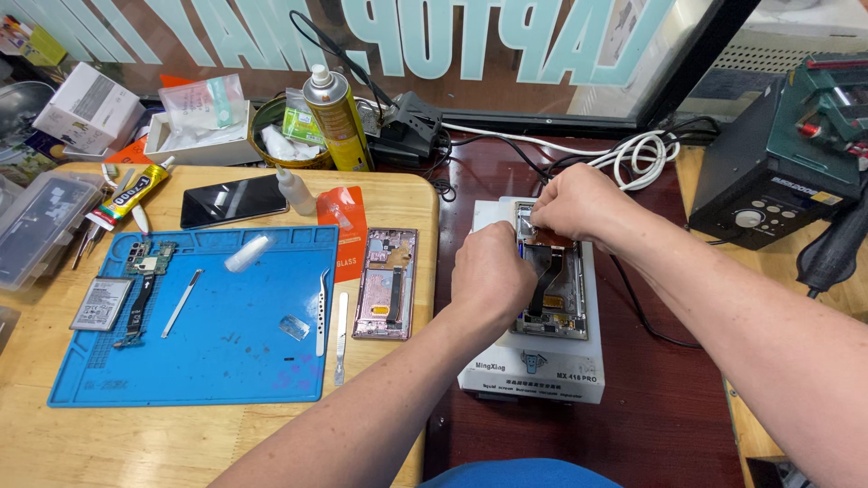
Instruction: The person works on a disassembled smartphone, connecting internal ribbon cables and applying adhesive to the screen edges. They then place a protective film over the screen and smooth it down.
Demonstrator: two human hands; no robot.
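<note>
Wooden bench [54,434]: pale board filling the left half, from 7 to 10 o'clock.
Dark red table [669,407]: under the middle and right, 5 o'clock.
Blue work mat [235,352]: flat on the wooden bench at 9 o'clock; carries tweezers [322,312], a metal pry tool [181,304] and a small circuit board [149,258].
Soldering station [768,181]: dark box with knob, 2 o'clock, well apart from the hands.
White heating plate [533,366]: on the dark red table just right of centre, bearing the opened phone.
Opened phone [551,289]: lies face down on the white heating plate at centre, inner frame and a dark flex ribbon exposed; both hands are on it.
Pink phone frame [387,283]: on the bench edge, just left of the plate, apart from the hands.
Black phone screen [233,201]: 10 o'clock, above the mat.
Spray can [337,117]: yellow, upright, 11 o'clock.
Right hand [579,203]: at the phone's top edge, 1 o'clock of centre; fingers curled and pinched down onto a copper-coloured part there.
Left hand [493,271]: on the phone's left edge, fingers bent under and pressing; what they grasp, cannot tell.
Battery [101,304]: grey, on the mat's left edge.
Glue tube [131,194]: yellow, 10 o'clock.
</note>
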